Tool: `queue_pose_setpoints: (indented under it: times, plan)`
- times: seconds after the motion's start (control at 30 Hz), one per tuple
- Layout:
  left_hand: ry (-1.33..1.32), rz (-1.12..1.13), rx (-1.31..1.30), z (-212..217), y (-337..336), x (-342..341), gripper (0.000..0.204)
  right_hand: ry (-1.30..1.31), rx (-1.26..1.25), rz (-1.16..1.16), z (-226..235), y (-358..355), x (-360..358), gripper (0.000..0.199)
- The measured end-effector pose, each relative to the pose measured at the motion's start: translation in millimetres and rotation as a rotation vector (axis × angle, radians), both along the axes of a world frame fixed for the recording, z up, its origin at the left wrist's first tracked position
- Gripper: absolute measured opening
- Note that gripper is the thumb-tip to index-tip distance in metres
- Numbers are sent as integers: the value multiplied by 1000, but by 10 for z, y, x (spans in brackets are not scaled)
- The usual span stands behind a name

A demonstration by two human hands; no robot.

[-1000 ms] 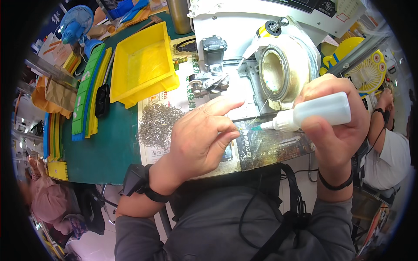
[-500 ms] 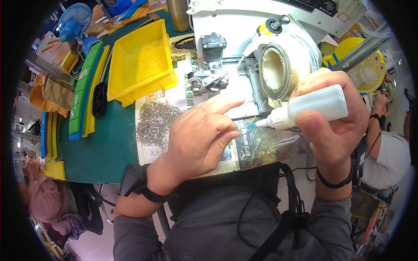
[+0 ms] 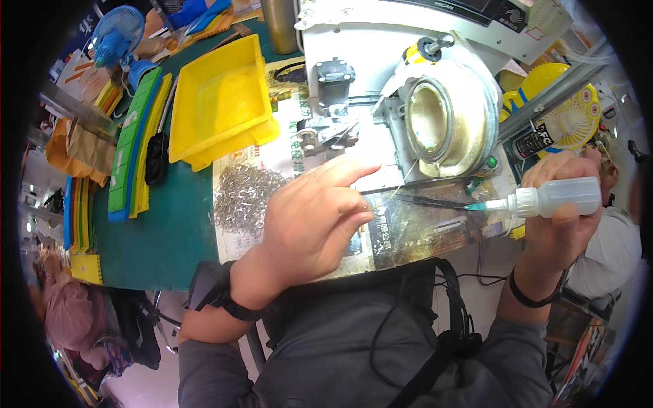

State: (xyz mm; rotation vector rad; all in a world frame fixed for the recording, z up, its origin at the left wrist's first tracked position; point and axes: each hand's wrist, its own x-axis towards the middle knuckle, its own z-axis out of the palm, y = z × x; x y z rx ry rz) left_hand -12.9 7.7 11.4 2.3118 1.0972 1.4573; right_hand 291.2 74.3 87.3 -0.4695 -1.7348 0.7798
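Bottle [image 3: 573,196]: translucent, white-capped, green-tipped; my right grip [image 3: 556,238] pinched it near the desk's [image 3: 153,238] right edge. My left grip [image 3: 309,221] pinched a thin yellowish strand [image 3: 401,185]. Pale characters [image 3: 384,236] marked the dark sheet [image 3: 435,238] between.

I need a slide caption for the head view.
Right hand holding a bottle; left hand pinching a thin thread beside a pile of small metal pieces.

We have drawn our right hand [image 3: 556,236] and its translucent squeeze bottle [image 3: 575,196] to the right, bringing the green nozzle tip [image 3: 476,206] well away from our left hand [image 3: 306,224]. This uncovers a slim dark tool [image 3: 435,202] on the table [image 3: 153,255] and a black can [image 3: 532,143] beyond.
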Motion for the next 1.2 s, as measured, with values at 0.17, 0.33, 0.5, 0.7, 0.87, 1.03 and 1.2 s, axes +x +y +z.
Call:
queue_pose_setpoints:
  times: [0.17, 0.33, 0.5, 0.7, 0.87, 1.03, 1.2]
  plan:
    - [21, 8, 12, 1, -19, 30, 20, 124, -89, -299, -237, 268, 908, 35]
    - [57, 104, -55, -18, -82, 47, 15, 284, -162, -446, 1, 671, 1705, 28]
    - [54, 99, -44, -52, -63, 84, 11, 353, -75, -553, 274, 890, 1995, 23]
    - [23, 121, -121, -120, -96, 72, 11, 331, -15, -680, 607, 1137, 2007, 26]
    - [29, 99, -117, -117, -52, 81, 15, -79, -40, -1044, 667, 1401, 2076, 32]
    - [15, 148, -96, -111, -74, 65, 11, -519, -194, -1163, 781, 1255, 1449, 43]
    - [5, 115, -91, -75, -63, 84, 10, -348, -35, -1039, 602, 1527, 1794, 57]
